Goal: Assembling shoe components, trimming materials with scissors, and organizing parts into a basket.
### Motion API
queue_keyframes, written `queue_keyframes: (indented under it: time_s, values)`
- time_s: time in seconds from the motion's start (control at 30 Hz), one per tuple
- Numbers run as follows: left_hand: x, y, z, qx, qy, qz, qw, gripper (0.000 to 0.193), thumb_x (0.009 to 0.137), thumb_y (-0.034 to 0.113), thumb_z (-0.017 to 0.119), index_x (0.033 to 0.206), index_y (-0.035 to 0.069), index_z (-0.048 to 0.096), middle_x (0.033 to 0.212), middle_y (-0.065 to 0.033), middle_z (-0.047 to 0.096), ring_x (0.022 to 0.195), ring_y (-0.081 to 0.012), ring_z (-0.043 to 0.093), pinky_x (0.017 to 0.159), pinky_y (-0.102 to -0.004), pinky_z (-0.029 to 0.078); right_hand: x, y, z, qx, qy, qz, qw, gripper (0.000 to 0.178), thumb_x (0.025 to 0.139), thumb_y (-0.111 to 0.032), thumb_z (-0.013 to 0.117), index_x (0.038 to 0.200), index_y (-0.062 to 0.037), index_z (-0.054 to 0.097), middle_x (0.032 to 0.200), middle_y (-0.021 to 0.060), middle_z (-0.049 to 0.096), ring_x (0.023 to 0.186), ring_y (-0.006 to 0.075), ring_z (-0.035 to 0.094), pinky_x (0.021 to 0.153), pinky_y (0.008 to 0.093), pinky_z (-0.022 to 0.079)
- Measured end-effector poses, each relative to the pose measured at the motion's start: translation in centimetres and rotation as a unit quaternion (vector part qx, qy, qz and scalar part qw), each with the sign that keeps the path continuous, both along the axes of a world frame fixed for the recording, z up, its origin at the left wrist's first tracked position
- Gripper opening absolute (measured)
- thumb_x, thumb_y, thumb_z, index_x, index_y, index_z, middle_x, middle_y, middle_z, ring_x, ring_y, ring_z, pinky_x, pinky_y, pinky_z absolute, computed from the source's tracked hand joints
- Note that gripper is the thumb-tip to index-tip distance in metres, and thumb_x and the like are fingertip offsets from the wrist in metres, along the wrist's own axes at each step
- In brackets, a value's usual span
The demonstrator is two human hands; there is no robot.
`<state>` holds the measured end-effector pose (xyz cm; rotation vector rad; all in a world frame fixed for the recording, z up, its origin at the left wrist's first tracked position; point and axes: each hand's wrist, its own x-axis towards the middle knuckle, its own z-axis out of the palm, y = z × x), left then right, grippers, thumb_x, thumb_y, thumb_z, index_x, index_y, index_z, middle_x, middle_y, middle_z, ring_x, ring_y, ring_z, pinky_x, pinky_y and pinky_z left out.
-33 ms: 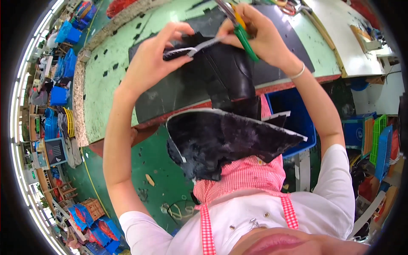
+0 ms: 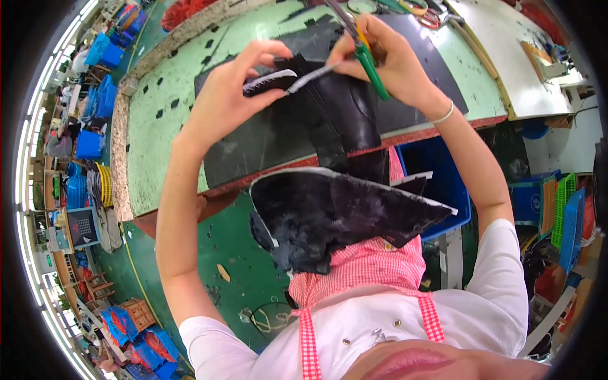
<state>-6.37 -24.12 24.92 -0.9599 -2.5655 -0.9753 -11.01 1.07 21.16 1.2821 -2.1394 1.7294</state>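
My left hand [image 2: 231,92] is closed on the edge of a black leather piece, pinched between thumb and fingers. A curved white edge [image 2: 271,81] shows at that grip. In my right hand [image 2: 389,66] is a pair of scissors [image 2: 372,71] with green and orange handles, its blades pointing up and away. The same hand's thumb and fingertip pinch one end of a greyish-white strip [image 2: 310,77], which runs across toward my left thumb. Below it, shiny black leather [image 2: 345,114] lies over the table edge. A large black piece with white edging [image 2: 342,202] hangs over my lap.
A dark board [image 2: 244,152] lies on the pale green worktable [image 2: 152,142], which is dotted with black scraps. More scissors [image 2: 427,18] rest at the far right. A blue bin [image 2: 453,171] stands below the table's right side. Scraps litter the green floor [image 2: 221,237].
My right hand and the scissors have shifted slightly right and down. The white edge at my left hand shows more fully, with a wider gap from the strip.
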Motion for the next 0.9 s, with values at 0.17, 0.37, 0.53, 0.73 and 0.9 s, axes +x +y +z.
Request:
queue_keyframes:
  time_s: [0.17, 0.37, 0.53, 0.73, 0.9]
  values:
    - [0.9, -0.1, 1.4, -0.073, 0.011, -0.01, 0.997, 0.021, 0.072, 0.003, 0.071, 0.089, 0.004, 0.058, 0.086, -0.0049, 0.064, 0.079, -0.0209, 0.063, 0.071, -0.0283, 0.049, 0.7, 0.8, 1.3, -0.032, -0.209, 0.143, 0.967, 0.02, 0.088, -0.012, 0.065, 0.09, -0.0041, 0.046, 0.084, 0.0048, 0.061, 0.084, 0.0121, 0.063, 0.08, 0.026, 0.05]
    - [1.6, 0.9, 2.0, -0.117, 0.069, -0.036, 0.99, 0.018, 0.072, 0.003, 0.071, 0.086, 0.004, 0.06, 0.088, -0.0057, 0.066, 0.081, -0.023, 0.065, 0.07, -0.03, 0.05, 2.6, -1.2, 3.0, 0.159, -0.019, -0.07, 0.985, 0.032, 0.079, -0.011, 0.074, 0.09, -0.0026, 0.044, 0.074, 0.0067, 0.048, 0.067, 0.0104, 0.044, 0.067, 0.0222, 0.044]
    - [1.0, 0.8, 1.9, -0.103, 0.074, -0.03, 0.991, 0.016, 0.072, 0.004, 0.071, 0.086, 0.004, 0.063, 0.088, -0.0081, 0.067, 0.081, -0.0253, 0.065, 0.07, -0.031, 0.05, 3.3, -1.5, 2.3, 0.083, -0.044, -0.038, 0.995, 0.038, 0.072, -0.004, 0.077, 0.09, -0.0042, 0.044, 0.074, -0.0006, 0.041, 0.068, 0.0072, 0.035, 0.061, 0.0193, 0.035]
    - [-0.1, 1.2, -0.6, -0.028, 0.138, 0.007, 0.99, 0.024, 0.077, 0.017, 0.068, 0.101, 0.012, 0.068, 0.089, -0.0067, 0.068, 0.076, -0.0261, 0.063, 0.072, -0.0344, 0.047, 3.0, -1.9, 1.4, 0.107, -0.028, -0.038, 0.993, 0.04, 0.07, -0.002, 0.079, 0.088, -0.0054, 0.043, 0.078, -0.0011, 0.044, 0.069, 0.0056, 0.035, 0.062, 0.0182, 0.035]
    - [1.8, 4.2, -1.3, -0.114, 0.226, 0.118, 0.96, 0.051, 0.075, 0.039, 0.07, 0.122, 0.023, 0.061, 0.134, -0.0101, 0.047, 0.131, -0.0365, 0.032, 0.106, -0.0588, 0.017, 3.7, -1.6, 0.0, -0.031, -0.031, -0.114, 0.993, 0.036, 0.069, 0.0, 0.077, 0.088, -0.0052, 0.046, 0.078, -0.0021, 0.049, 0.07, 0.0054, 0.042, 0.063, 0.0197, 0.039]
